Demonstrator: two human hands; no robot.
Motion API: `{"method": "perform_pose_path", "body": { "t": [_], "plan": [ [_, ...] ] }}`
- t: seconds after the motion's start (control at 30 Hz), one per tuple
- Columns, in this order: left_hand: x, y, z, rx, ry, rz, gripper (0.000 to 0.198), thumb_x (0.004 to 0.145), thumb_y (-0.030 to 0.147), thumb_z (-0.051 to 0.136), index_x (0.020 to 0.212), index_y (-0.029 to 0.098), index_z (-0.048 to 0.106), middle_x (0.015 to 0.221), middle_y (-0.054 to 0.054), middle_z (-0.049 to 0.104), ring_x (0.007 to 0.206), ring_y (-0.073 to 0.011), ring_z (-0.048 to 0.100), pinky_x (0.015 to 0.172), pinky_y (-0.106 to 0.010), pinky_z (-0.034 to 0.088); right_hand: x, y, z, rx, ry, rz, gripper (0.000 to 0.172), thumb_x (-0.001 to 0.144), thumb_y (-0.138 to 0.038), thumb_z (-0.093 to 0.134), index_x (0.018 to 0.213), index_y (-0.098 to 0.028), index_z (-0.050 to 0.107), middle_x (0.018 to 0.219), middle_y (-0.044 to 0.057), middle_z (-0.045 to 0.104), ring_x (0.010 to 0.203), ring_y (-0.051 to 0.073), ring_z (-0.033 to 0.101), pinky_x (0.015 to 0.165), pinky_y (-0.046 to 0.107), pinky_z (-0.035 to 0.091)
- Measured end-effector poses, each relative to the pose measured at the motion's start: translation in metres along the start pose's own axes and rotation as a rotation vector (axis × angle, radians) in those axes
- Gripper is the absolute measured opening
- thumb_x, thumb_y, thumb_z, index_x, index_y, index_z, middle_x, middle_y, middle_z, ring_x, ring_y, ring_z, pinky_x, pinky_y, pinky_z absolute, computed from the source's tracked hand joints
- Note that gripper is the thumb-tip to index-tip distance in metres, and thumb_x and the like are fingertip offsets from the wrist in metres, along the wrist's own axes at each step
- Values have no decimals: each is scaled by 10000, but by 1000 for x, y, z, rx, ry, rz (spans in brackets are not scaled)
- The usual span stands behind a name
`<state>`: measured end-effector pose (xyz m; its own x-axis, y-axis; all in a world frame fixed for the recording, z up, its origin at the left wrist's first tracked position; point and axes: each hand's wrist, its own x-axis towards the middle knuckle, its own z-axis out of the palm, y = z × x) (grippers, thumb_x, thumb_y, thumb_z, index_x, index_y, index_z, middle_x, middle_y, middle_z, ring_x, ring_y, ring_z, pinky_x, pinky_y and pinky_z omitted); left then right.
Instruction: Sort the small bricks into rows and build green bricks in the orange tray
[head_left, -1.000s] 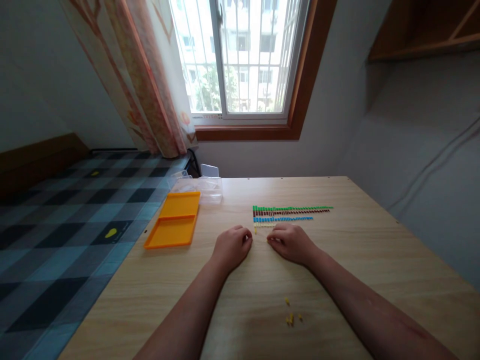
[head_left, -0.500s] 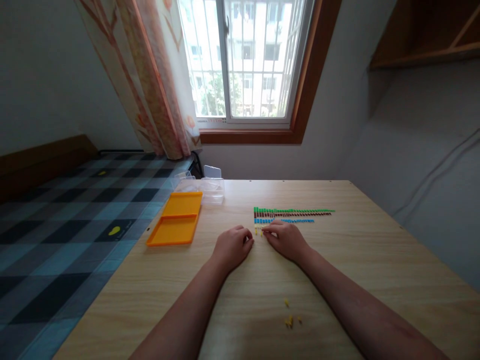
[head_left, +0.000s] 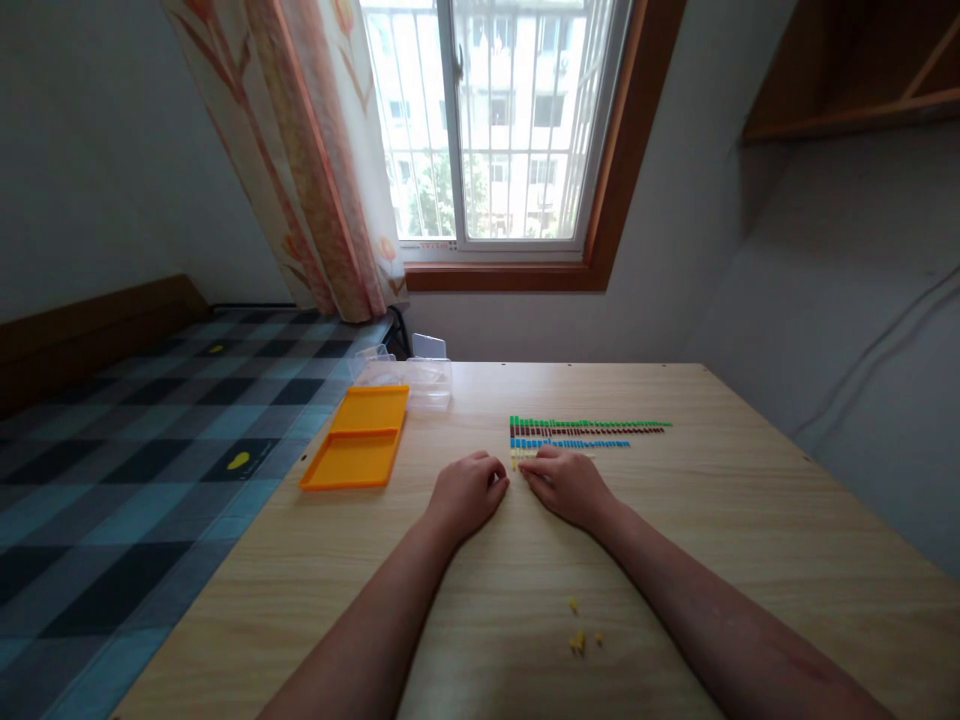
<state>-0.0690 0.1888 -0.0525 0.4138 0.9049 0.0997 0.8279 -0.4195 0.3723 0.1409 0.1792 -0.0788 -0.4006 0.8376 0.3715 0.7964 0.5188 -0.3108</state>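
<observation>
Rows of tiny pieces lie on the table, with green pieces [head_left: 559,422] farthest, then brown pieces [head_left: 559,431], blue pieces [head_left: 592,443] and a pale yellow row partly covered by my right hand. At the near left end stands a small yellow piece [head_left: 514,464]. My right hand [head_left: 566,485] reaches in just right of it, thumb and forefinger pinched on another small yellow piece that the fingertips mostly hide. Resting on the table left of the rows, my left hand [head_left: 469,492] has its fingers curled in, with nothing visible in them.
Several loose yellow pieces [head_left: 580,640] lie nearer me on the wooden table [head_left: 712,560]. An open orange tray [head_left: 352,458] sits at the left, with clear plastic boxes [head_left: 427,385] behind it. A checked bed [head_left: 150,480] adjoins the left edge.
My right fingertips have shifted slightly left and down, over the second yellow piece at the near row. My left hand stays in place. The view has tilted a little.
</observation>
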Motion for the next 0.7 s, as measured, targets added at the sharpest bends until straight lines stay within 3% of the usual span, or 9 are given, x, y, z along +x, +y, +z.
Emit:
{"method": "perform_pose_path", "body": {
  "t": [0.3,0.53,0.7],
  "plan": [
    [-1,0,1,0,31,17,170,901,318,600,875,225,740,928,-37,705,800,-178,634,677,-281,403,1,-9,1,16,-26,45,243,982,-234,528,975,-252,770,936,48,726,849,185,657,707,268,443],
    [0,-1,2,-7,49,21,158,895,315,606,861,228,734,906,-27,702,764,-171,628,653,-287,385,-1,-6,4,109,13,76,304,976,-197,512,1150,-245,756,1005,60,737,941,204,660,804,281,479],
    [0,-1,4,8,50,23,156,893,318,610,868,231,736,899,-22,701,769,-173,630,655,-288,389,0,-6,3,63,-34,73,286,979,-211,515,1095,-255,772,1009,57,731,923,193,656,777,268,473]
  ]
}}
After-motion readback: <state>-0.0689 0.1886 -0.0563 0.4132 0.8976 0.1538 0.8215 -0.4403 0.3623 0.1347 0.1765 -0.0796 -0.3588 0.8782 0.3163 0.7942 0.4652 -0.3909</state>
